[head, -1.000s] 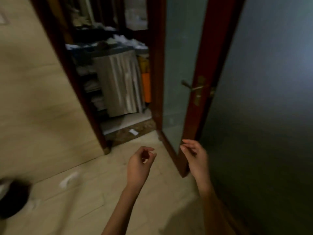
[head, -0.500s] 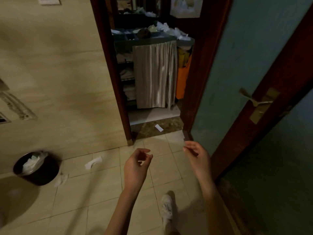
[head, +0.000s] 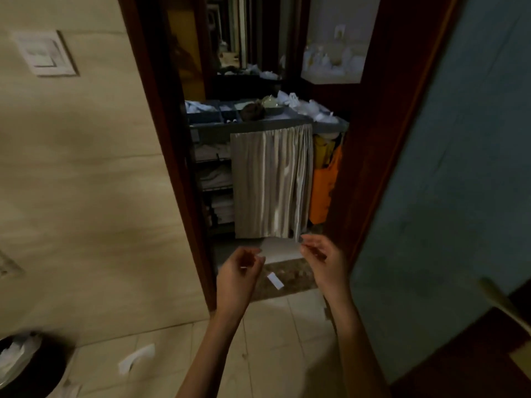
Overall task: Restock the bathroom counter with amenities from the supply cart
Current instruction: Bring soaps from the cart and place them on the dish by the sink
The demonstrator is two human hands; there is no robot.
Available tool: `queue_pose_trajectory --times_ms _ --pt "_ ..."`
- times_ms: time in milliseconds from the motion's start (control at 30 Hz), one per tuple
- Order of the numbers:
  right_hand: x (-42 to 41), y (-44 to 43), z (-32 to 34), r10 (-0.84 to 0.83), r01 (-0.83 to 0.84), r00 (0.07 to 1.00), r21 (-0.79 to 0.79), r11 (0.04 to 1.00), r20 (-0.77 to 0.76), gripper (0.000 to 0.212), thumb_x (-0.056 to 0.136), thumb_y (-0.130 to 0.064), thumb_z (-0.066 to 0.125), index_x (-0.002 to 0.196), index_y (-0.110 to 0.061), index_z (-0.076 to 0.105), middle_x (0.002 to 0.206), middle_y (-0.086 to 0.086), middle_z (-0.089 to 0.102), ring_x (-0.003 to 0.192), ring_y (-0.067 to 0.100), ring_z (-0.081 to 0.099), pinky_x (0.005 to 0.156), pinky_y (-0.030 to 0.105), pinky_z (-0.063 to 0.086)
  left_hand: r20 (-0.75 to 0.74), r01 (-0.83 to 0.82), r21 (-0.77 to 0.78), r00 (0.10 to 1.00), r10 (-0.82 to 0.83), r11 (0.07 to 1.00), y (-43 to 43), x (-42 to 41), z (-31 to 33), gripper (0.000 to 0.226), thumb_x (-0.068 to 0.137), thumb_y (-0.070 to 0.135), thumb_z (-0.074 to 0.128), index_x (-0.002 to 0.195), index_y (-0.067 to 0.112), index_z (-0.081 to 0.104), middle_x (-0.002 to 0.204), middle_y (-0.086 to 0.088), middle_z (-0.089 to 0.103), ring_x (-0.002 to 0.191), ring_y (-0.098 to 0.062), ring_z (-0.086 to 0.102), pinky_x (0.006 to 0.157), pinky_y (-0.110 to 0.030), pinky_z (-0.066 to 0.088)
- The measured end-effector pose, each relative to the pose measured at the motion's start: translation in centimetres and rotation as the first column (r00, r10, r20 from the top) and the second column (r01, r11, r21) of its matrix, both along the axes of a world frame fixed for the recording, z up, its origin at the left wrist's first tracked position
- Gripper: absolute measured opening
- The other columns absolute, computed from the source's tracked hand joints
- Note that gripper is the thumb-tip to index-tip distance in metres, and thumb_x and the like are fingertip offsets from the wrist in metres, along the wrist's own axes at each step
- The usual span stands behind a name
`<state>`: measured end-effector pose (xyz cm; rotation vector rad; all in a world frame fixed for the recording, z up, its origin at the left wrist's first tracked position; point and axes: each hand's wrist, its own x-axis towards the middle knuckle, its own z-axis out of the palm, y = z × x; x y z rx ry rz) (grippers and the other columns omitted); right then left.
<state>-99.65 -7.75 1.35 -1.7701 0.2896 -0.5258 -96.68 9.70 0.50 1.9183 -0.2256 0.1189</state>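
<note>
The supply cart (head: pixel 258 126) stands just beyond the open doorway, straight ahead. Its grey top tray holds white packets and small items, a pale pleated curtain (head: pixel 271 179) hangs over its front, and folded white linen fills the shelves on its left. An orange bag (head: pixel 326 188) hangs at its right side. My left hand (head: pixel 237 278) and my right hand (head: pixel 323 261) are raised in front of me, short of the threshold. Both hang with fingers loosely curled and hold nothing.
The dark red door frame (head: pixel 172 156) edges the opening; the open door with frosted glass (head: pixel 448 156) fills the right. A black bin (head: pixel 26 366) with white waste sits bottom left. Paper scraps (head: pixel 135 359) lie on the tiled floor, one (head: pixel 275 281) on the threshold.
The view has swung from the door to face the doorway squarely and drawn closer to the cart. Both hands stay raised and empty.
</note>
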Motion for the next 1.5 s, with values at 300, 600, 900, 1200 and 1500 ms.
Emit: queue_pose_trajectory --times_ms 300,600,900,1200,1500 --pt "11.3 -3.3 -4.2 0.079 -0.077 0.988 0.025 0.997 -0.135 0.021 0.088 -0.01 0.066 0.105 -0.022 0.065 0.098 -0.013 0.066 0.094 -0.001 0.062 0.078 0.014 0.048 -0.085 -0.038 0.085 0.995 0.045 0.996 -2.5 10.7 -3.5 0.018 0.089 0.017 0.065 0.095 0.033 0.061 0.092 0.015 0.066 0.085 0.0 0.063 0.07 -0.018 0.05" --pt "28.6 -6.0 -5.0 0.136 -0.137 0.985 -0.008 0.99 -0.108 0.021 0.087 -0.004 0.066 0.1 -0.02 0.065 0.095 -0.014 0.066 0.089 -0.007 0.061 0.076 0.008 0.048 -0.166 -0.055 0.061 0.984 0.065 0.997 -7.7 27.3 -5.4 0.012 0.09 0.022 0.063 0.101 0.027 0.061 0.091 0.014 0.064 0.086 -0.002 0.062 0.079 -0.03 0.054" --pt "50.6 -7.0 -0.3 0.254 -0.257 0.962 -0.015 0.966 -0.096 0.021 0.088 -0.013 0.066 0.102 -0.028 0.063 0.1 -0.009 0.065 0.095 0.004 0.061 0.084 0.019 0.048 -0.01 -0.199 -0.033 0.98 0.199 0.979 -8.2 48.2 -1.4 0.009 0.087 0.018 0.067 0.094 0.025 0.066 0.088 0.014 0.069 0.082 0.001 0.065 0.077 -0.029 0.054" --pt "62.5 -4.7 -3.3 0.373 -0.36 0.909 0.101 0.928 -0.188 0.022 0.087 -0.015 0.069 0.098 -0.034 0.064 0.1 -0.012 0.068 0.093 -0.002 0.062 0.08 0.015 0.046 -0.064 -0.259 0.041 0.963 0.261 0.965 -7.0 58.0 -3.8 0.017 0.087 0.012 0.067 0.086 0.029 0.064 0.084 0.013 0.068 0.082 0.003 0.064 0.074 -0.017 0.052" --pt "80.9 -2.9 -1.0 0.509 -0.524 0.839 -0.03 0.851 -0.195 0.02 0.092 -0.02 0.062 0.107 -0.032 0.059 0.102 -0.018 0.06 0.096 -0.007 0.056 0.079 0.013 0.044 0.058 -0.451 -0.008 0.891 0.451 0.893 -5.2 75.1 -2.2 0.009 0.091 0.012 0.062 0.091 0.02 0.065 0.087 0.007 0.065 0.083 0.002 0.061 0.07 -0.008 0.047"
